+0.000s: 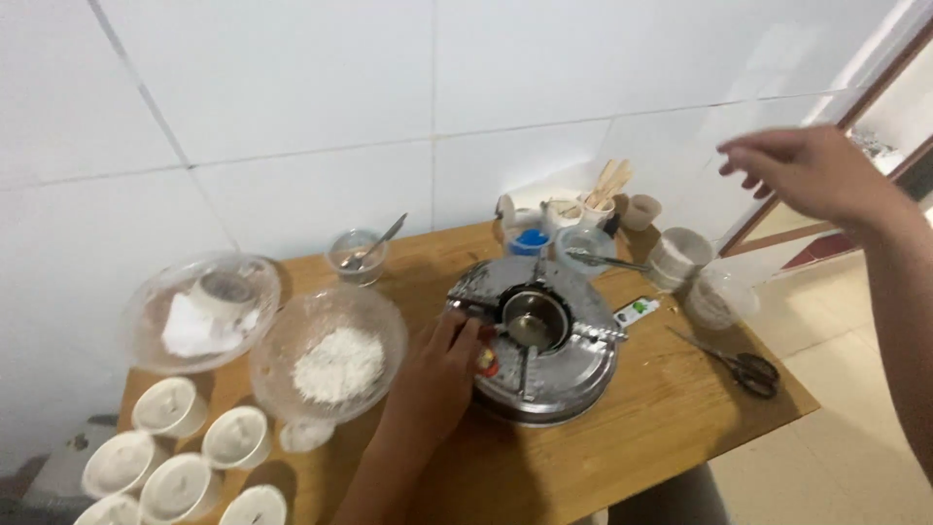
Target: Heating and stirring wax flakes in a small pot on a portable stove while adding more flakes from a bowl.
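Steel burner [535,352] on the wooden table [671,428] — head view: left hand [432,379] rests loosely curled, fingertips touching its left rim; right hand [812,170], fingers spread and empty, hovers well apart, up-right — left nearer.

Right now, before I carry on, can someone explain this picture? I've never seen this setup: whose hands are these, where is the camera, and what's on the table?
The single view comes from a camera on the person's head, looking down. Both bare hands are theirs. The left hand rests on the edge of a round metal burner with a small metal pot on top. The right hand is raised, open and empty. On the wooden table lie a glass bowl of white powder, white cups and scissors.
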